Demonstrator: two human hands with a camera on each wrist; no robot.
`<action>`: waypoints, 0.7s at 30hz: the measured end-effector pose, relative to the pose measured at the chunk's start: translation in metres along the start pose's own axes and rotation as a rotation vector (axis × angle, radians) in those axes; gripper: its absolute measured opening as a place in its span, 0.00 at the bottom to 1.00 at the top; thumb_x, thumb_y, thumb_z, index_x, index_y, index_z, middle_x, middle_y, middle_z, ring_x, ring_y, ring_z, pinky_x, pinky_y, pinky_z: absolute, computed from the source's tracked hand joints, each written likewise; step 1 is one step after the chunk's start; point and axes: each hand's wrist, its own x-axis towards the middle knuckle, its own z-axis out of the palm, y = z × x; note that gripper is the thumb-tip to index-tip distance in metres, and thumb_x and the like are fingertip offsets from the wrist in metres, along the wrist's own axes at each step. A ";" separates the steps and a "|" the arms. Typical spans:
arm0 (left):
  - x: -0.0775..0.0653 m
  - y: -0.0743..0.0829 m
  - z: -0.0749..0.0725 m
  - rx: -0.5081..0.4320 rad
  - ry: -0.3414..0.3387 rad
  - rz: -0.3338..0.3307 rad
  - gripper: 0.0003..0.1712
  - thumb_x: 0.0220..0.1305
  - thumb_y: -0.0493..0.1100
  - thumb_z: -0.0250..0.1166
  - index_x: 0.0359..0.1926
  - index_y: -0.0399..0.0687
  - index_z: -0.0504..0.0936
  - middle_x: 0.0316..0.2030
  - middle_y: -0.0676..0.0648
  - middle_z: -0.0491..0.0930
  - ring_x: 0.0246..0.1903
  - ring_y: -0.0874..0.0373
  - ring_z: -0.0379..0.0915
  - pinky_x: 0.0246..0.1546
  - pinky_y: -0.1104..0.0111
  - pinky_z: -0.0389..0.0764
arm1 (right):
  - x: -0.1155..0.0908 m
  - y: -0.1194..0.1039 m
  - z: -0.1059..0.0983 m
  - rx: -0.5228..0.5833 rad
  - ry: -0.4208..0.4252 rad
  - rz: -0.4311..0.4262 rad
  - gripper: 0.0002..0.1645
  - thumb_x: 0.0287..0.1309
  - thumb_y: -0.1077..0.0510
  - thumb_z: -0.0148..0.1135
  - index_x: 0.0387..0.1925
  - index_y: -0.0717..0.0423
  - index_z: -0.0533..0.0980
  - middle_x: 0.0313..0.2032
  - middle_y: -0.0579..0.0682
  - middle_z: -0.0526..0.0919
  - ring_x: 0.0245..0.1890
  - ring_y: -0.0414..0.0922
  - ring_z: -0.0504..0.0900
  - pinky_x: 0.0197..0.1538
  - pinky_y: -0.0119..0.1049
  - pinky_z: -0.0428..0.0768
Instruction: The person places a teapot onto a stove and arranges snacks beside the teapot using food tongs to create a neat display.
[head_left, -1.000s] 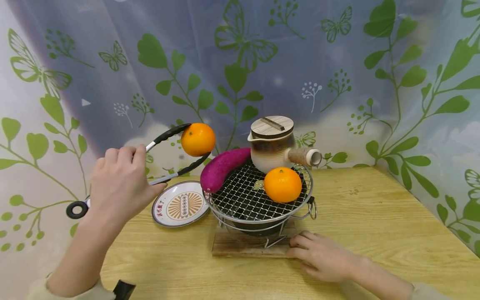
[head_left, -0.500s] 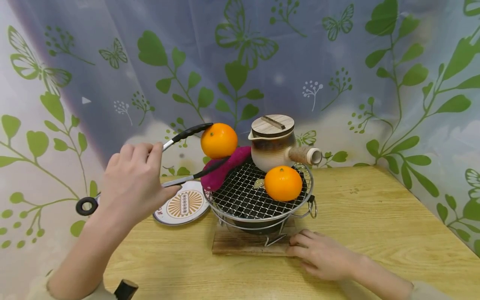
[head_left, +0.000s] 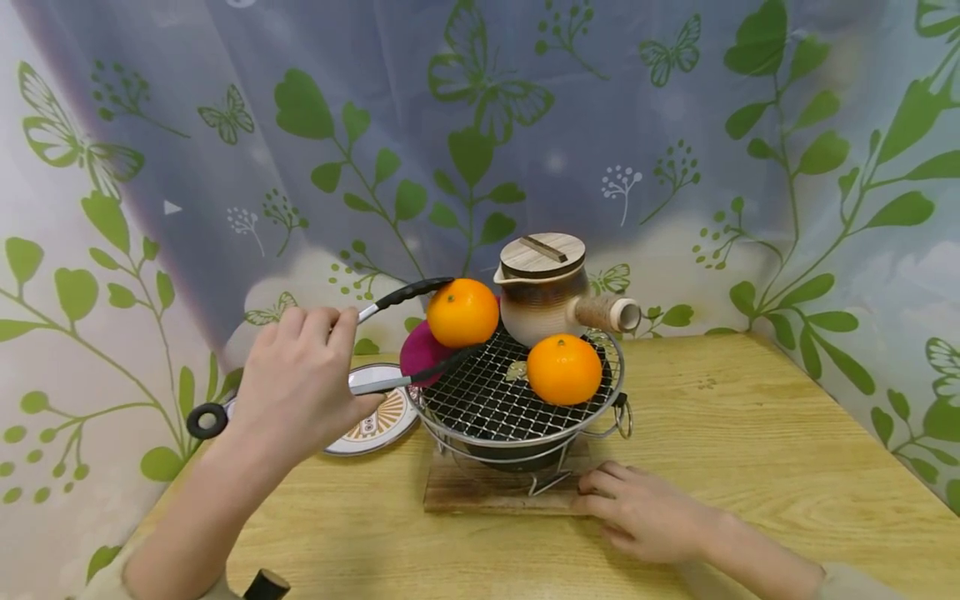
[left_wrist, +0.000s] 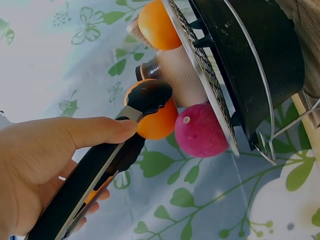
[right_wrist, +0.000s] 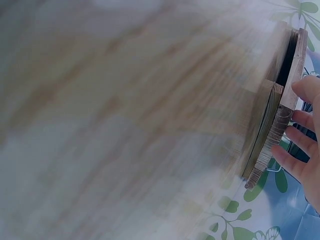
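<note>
My left hand (head_left: pixel 303 379) grips metal tongs with black tips (head_left: pixel 408 293). Between the tips an orange (head_left: pixel 462 312) is pinched, held over the left part of the round grill (head_left: pixel 480 408). Behind it a long purple vegetable (head_left: pixel 418 346) lies on the mesh, largely covered by the orange and tongs; its rounded end (left_wrist: pixel 201 131) shows in the left wrist view. A second orange (head_left: pixel 564 369) sits on the grill's right front. My right hand (head_left: pixel 648 512) rests with relaxed fingers against the right front corner of the wooden board (head_left: pixel 480 496) under the grill.
A clay teapot (head_left: pixel 532 312) with a wooden lid and side handle stands at the grill's back, its handle pointing right. Left of the grill lies a patterned plate (head_left: pixel 393 429), partly hidden by my left hand. A printed curtain (head_left: pixel 360 50) hangs behind the wooden table (head_left: pixel 750 433).
My left hand has moved right with the tongs, carrying the pinched orange from above the plate to over the grill, lowering it lately. My right hand has stayed at the board.
</note>
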 end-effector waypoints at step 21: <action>0.005 0.017 -0.005 0.025 -0.137 0.036 0.49 0.33 0.59 0.75 0.52 0.29 0.74 0.43 0.35 0.76 0.40 0.42 0.68 0.42 0.54 0.72 | -0.002 0.002 0.002 0.013 0.014 -0.002 0.28 0.43 0.55 0.66 0.52 0.45 0.74 0.47 0.47 0.73 0.45 0.44 0.71 0.46 0.40 0.76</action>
